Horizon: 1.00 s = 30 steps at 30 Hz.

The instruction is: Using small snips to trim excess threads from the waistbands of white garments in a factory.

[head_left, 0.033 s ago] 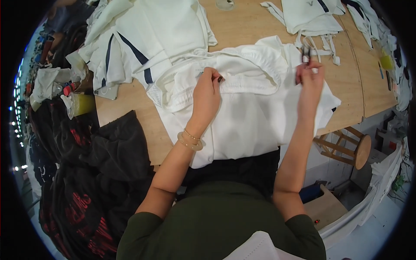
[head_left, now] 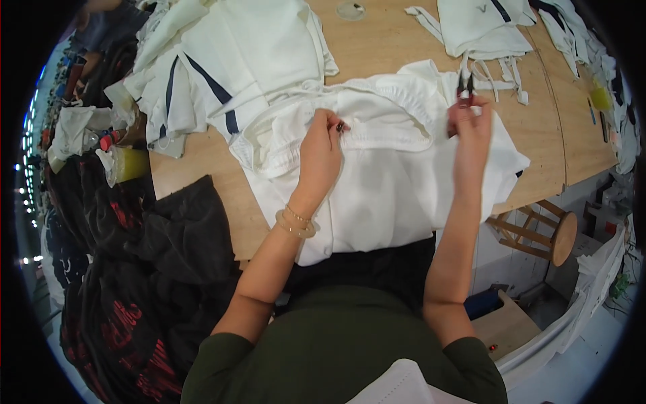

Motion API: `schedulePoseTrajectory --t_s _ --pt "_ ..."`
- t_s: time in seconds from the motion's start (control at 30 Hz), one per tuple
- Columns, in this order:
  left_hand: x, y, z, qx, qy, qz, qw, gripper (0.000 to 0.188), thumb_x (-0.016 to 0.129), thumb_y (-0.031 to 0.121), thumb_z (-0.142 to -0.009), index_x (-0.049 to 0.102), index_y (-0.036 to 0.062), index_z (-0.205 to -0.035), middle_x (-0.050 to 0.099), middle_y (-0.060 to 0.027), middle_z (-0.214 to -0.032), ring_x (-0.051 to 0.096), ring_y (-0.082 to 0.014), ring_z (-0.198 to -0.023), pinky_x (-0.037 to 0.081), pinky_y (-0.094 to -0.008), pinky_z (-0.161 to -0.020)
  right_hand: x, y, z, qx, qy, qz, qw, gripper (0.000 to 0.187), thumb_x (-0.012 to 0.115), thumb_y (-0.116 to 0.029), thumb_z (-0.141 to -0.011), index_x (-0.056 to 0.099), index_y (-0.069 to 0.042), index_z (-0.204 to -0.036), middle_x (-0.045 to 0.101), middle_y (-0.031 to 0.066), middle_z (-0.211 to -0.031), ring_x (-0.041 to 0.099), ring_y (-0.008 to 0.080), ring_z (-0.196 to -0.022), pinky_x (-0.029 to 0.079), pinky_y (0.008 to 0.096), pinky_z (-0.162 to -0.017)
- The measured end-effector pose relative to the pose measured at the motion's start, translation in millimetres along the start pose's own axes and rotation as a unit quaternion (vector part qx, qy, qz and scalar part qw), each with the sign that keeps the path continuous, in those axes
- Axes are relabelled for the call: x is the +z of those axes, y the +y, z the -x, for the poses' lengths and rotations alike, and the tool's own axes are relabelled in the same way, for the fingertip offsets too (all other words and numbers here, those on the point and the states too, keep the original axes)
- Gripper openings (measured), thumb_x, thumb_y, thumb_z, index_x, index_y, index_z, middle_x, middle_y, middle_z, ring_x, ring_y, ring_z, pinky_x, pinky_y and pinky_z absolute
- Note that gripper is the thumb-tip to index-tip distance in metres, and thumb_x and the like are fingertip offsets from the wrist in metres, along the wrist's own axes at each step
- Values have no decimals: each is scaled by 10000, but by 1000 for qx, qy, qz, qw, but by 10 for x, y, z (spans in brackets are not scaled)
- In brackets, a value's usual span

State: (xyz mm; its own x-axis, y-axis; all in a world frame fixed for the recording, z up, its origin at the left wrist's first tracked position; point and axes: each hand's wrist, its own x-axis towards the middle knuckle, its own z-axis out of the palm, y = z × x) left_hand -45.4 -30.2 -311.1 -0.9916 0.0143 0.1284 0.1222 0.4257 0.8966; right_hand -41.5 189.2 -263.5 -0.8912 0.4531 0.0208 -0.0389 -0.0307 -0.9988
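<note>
White pants or shorts (head_left: 383,195) with a gathered elastic waistband (head_left: 383,138) lie before me, hanging over the table's near edge. My left hand (head_left: 323,138) is closed in a pinch on the waistband's near side, fingertips on the cloth. Above the garment's right part, my right hand (head_left: 472,121) is closed around small thread snips (head_left: 464,91), dark blades pointing away from me. The blades look parted. Whether they touch any thread cannot be made out.
White garments with navy stripes (head_left: 256,47) pile up at the far left; another white garment with cords (head_left: 478,30) lies far right on the wooden table (head_left: 377,40). Dark clothing (head_left: 182,229) and a cup of yellow drink (head_left: 128,165) are left. A wooden stool (head_left: 562,239) stands right.
My right hand has shifted a little left with the snips, whose blades now show more clearly. My left hand keeps its pinch on the waistband.
</note>
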Motion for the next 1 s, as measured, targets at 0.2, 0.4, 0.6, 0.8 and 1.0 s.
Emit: schedulePoseTrajectory --t_s 0.2,0.4,0.6,0.8,1.0 --pt "-111 11 57 -60 -21 166 984 162 575 -15 -855 496 15 -993 568 -126 -882 551 -277 -809 456 -306 -751 536 120 152 35 -133 -50 989 106 553 -97 -941 543 6 -918 549 -24 -829 464 40 -779 389 186 -716" --pt "-102 4 68 183 -59 -148 970 183 648 -8 -786 562 34 -942 546 -106 -898 538 -258 -797 454 -325 -730 575 520 181 32 -111 -67 991 120 558 -105 -940 545 10 -906 538 -25 -816 435 45 -750 376 188 -692" --pt "-215 -147 42 -70 -84 130 985 246 691 13 -744 573 34 -959 513 -92 -966 513 -241 -889 436 -339 -799 580 606 184 28 -125 -24 991 109 558 -91 -934 539 17 -928 572 -12 -836 470 48 -776 399 201 -705" --pt "-234 37 61 114 -129 -66 983 298 723 37 -705 608 82 -976 503 -121 -994 510 -265 -904 424 -376 -791 535 670 140 24 -132 -33 990 107 549 -89 -936 549 18 -934 579 -10 -823 474 53 -762 397 200 -688" --pt "-156 1 103 107 -90 -65 988 96 595 2 -820 564 51 -897 572 -82 -857 553 -247 -828 433 -346 -758 472 626 198 58 -158 -17 986 107 542 -93 -937 551 11 -915 554 -22 -794 441 39 -729 380 191 -660"
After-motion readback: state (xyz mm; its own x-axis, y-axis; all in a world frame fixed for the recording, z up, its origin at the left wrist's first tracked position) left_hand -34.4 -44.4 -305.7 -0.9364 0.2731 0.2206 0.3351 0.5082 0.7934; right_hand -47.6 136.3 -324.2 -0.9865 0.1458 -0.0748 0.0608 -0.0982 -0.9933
